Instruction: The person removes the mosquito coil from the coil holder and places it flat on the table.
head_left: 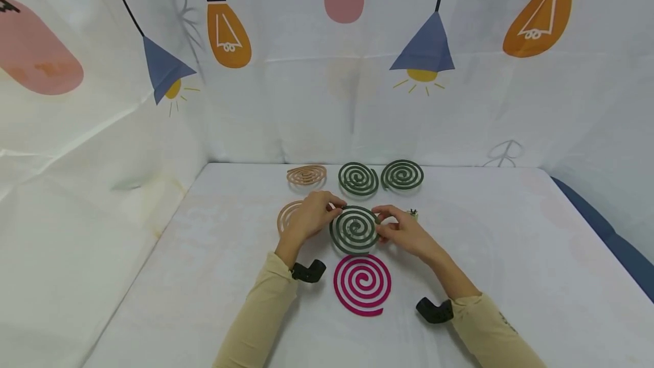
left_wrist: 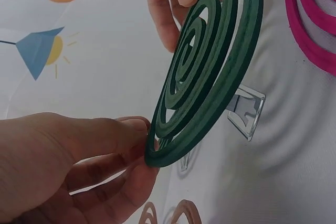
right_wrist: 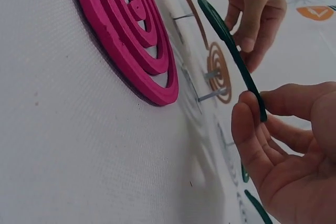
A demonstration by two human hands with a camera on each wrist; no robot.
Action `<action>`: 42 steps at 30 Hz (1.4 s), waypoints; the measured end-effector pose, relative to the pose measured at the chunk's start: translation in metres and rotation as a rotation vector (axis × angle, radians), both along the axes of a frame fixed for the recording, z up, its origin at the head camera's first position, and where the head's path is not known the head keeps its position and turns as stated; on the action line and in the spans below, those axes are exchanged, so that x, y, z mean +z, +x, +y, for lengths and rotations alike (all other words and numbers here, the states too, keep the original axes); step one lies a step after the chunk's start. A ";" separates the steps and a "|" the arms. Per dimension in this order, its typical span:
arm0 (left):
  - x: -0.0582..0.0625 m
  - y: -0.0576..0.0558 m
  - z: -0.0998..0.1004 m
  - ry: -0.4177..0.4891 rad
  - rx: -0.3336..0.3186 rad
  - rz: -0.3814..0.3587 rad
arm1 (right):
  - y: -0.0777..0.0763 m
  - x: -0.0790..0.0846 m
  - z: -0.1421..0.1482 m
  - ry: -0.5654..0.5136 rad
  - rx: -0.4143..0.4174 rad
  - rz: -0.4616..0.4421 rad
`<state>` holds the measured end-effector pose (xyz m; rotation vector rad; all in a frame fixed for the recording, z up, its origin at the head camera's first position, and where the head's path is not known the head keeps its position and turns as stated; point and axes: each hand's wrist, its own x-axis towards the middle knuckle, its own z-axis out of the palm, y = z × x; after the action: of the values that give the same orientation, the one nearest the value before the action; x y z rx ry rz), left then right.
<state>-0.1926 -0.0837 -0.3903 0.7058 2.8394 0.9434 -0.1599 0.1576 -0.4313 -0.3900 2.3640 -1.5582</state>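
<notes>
A green mosquito coil [head_left: 356, 235] is held up off the table, pinched at its edges by both hands. My left hand [head_left: 314, 216] grips its left rim between thumb and fingers. The right hand [head_left: 406, 233] pinches its opposite rim, as the right wrist view also shows, with the thin coil [right_wrist: 243, 69] seen nearly edge-on. Tilted in the left wrist view, the coil [left_wrist: 199, 61] hangs above a small metal stand [left_wrist: 248, 113] on the white table. A pink coil [head_left: 362, 285] lies flat nearer the body. Behind my left hand a brown coil [head_left: 287, 213] is partly hidden.
Along the back of the white table [head_left: 511, 254] are another brown coil [head_left: 306, 175] and two more green coils, one in the middle [head_left: 358, 179] and one to its right [head_left: 402, 175]. A small item [head_left: 413, 214] shows behind the right hand. A printed white curtain [head_left: 306, 107] stands behind.
</notes>
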 end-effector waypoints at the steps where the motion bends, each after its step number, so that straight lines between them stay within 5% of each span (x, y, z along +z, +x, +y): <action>1: 0.000 0.000 0.000 -0.002 -0.005 0.002 | 0.000 0.000 0.000 0.003 0.002 -0.002; 26: -0.005 0.013 0.005 -0.111 -0.117 0.002 | 0.010 0.004 0.006 0.083 0.111 0.018; 42: 0.003 0.019 0.003 -0.107 -0.182 -0.158 | 0.013 0.008 0.006 0.111 0.199 0.055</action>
<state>-0.1735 -0.0810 -0.3870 0.8220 2.6142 0.7773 -0.1470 0.1640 -0.4229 -0.6284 2.3571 -1.3373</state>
